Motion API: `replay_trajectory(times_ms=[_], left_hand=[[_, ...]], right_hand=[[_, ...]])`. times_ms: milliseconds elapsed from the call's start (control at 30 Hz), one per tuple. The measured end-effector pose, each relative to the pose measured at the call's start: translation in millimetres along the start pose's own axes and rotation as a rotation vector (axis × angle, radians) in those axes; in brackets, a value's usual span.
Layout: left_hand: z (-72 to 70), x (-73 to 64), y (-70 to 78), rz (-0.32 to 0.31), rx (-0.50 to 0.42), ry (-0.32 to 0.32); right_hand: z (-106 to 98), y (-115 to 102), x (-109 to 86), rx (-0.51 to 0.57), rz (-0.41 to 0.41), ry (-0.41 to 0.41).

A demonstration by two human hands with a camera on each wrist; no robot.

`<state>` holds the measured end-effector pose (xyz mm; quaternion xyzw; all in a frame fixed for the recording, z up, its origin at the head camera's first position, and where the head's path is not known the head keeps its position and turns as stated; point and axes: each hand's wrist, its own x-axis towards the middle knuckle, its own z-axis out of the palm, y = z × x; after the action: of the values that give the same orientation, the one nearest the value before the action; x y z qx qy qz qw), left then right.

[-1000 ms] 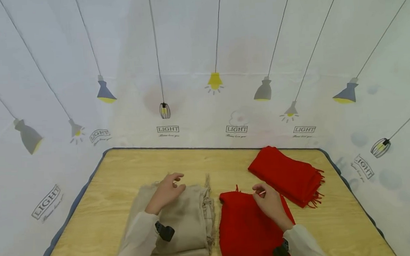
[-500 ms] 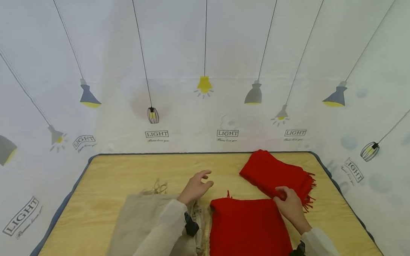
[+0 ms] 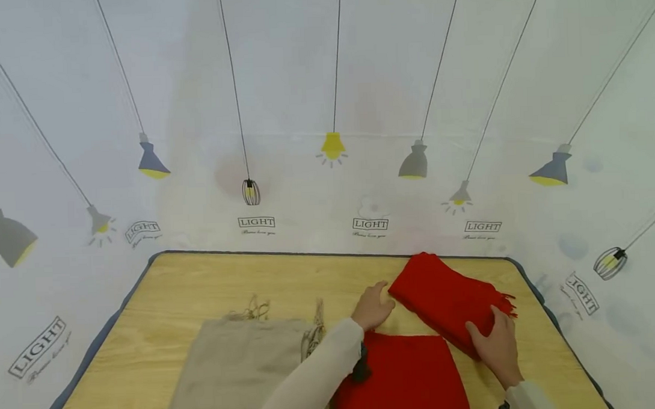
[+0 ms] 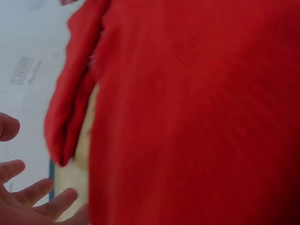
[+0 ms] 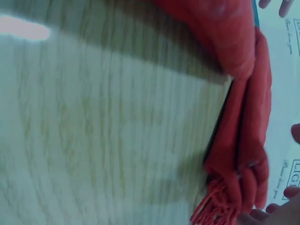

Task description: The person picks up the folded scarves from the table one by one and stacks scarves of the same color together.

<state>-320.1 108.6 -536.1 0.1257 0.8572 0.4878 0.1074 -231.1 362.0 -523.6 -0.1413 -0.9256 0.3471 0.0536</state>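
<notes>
So here you are, lining up on the fringed red cloth [image 3: 439, 294], which lies folded and slanted at the far right of the table [image 3: 211, 284]. The step in hand looks like getting hold of it from both ends.

Your left hand [image 3: 373, 306] is just beside the cloth's left corner, with the arm across the nearer red cloth [image 3: 409, 376]. Your right hand [image 3: 495, 346] is over at the right end, close to the fringe [image 3: 508, 303]. Off to your left, the beige cloth [image 3: 232, 367] lies flat, no hand on it.

Now the fingers! On the left, the wrist view has your fingers [image 4: 35, 192] well spread, nothing between them, and they appear short of the fabric. On the right, your thumb stands wide from the other fingers, around the cloth's near edge; nothing is pinched that I can make out, and whether the tips touch I can't tell.

The next move probably calls for both hands closing on those ends, catching every layer together so the fold doesn't slip.
</notes>
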Motion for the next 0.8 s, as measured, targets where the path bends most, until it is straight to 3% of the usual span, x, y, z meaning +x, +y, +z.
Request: replay_trajectory(times_ms=[100, 267, 433, 600, 800], left_hand=[[19.1, 13.1, 3.3, 0.013, 0.019, 0.050], [30.3, 26.4, 12.5, 0.036, 0.035, 0.143], [38.1, 31.9, 15.8, 0.058, 0.087, 0.101], [40.7, 37.0, 11.9, 0.027, 0.080, 0.071], [53.9, 42.8, 14.6, 0.043, 0.148, 0.043]], right_hand=[[-3, 5, 5.3, 0.008, 0.037, -0.005], [5, 7, 14.6, 0.067, 0.104, -0.024], [14, 15, 17.7, 0.103, 0.169, 0.023], [23, 15, 20.6, 0.137, 0.201, 0.090], [20, 16, 20.3, 0.166, 0.242, 0.144]])
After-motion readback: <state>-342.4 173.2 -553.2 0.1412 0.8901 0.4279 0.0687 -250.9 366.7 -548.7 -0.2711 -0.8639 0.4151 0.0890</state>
